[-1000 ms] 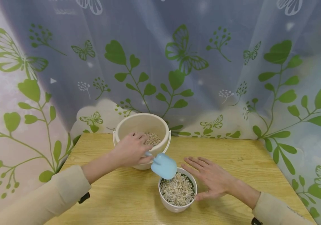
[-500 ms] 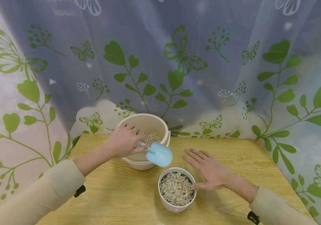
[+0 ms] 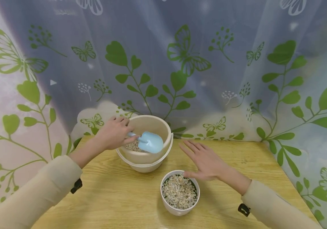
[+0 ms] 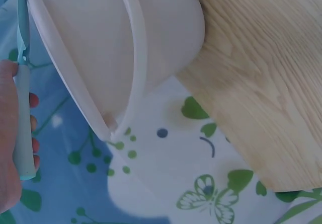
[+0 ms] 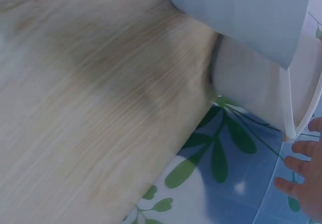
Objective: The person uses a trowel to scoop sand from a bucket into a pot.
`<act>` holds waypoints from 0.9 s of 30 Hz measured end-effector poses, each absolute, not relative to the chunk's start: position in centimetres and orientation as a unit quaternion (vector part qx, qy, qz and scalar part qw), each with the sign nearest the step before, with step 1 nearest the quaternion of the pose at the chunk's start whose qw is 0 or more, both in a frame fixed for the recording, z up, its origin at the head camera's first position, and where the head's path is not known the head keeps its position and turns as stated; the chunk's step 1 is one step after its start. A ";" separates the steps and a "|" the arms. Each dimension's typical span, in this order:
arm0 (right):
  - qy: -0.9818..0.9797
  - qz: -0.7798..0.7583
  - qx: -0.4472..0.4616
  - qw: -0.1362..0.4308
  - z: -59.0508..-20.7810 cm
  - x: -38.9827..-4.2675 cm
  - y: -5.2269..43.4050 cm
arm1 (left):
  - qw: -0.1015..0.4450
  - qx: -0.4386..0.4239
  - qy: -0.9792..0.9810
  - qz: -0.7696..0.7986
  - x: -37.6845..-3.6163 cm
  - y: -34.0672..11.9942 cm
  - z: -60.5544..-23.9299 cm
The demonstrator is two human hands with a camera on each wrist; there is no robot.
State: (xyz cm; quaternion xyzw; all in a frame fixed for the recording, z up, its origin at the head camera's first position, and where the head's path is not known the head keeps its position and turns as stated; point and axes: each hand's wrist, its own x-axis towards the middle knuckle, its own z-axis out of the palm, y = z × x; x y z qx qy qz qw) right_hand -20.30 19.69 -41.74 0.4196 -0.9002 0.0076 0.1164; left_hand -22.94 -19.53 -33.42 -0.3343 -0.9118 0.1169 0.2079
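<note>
A cream bucket (image 3: 143, 159) with gravel in its bottom stands at the back of the wooden table (image 3: 117, 197). My left hand (image 3: 114, 133) grips the handle of a light blue scoop (image 3: 150, 142), whose blade dips inside the bucket. In the left wrist view the scoop handle (image 4: 23, 118) lies in my fingers beside the bucket wall (image 4: 151, 43). A small white pot (image 3: 180, 194) filled with gravel sits in front. My right hand (image 3: 203, 159) hovers flat, fingers spread, just above and behind the pot, thumb near its rim. The right wrist view shows the pot wall (image 5: 241, 12) and the bucket (image 5: 261, 93).
A leaf-and-butterfly patterned curtain (image 3: 180, 63) hangs right behind the table and around both sides. The table's left edge (image 3: 74, 152) lies near my left forearm. Bare wood stretches to the right of the pot (image 3: 260, 171).
My left hand carried the scoop from above the small pot back and left into the bucket. My right hand drifted slightly back and left, still flat beside the pot.
</note>
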 end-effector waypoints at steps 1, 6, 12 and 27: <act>-0.902 0.008 0.416 0.115 -41.6 -20.5 19.4 | 0.208 -0.332 -0.913 0.117 -23.2 -19.8 -33.4; -0.905 0.013 0.410 0.111 -40.9 -21.4 18.0 | 0.194 -0.313 -0.920 0.134 -24.1 -20.6 -33.2; -0.909 -0.004 0.403 0.111 -40.2 -22.8 16.8 | 0.186 -0.307 -0.922 0.142 -24.7 -21.1 -33.3; -0.930 0.000 0.357 0.085 -39.8 -25.0 14.2 | 0.181 -0.300 -0.919 0.182 -26.5 -21.8 -34.0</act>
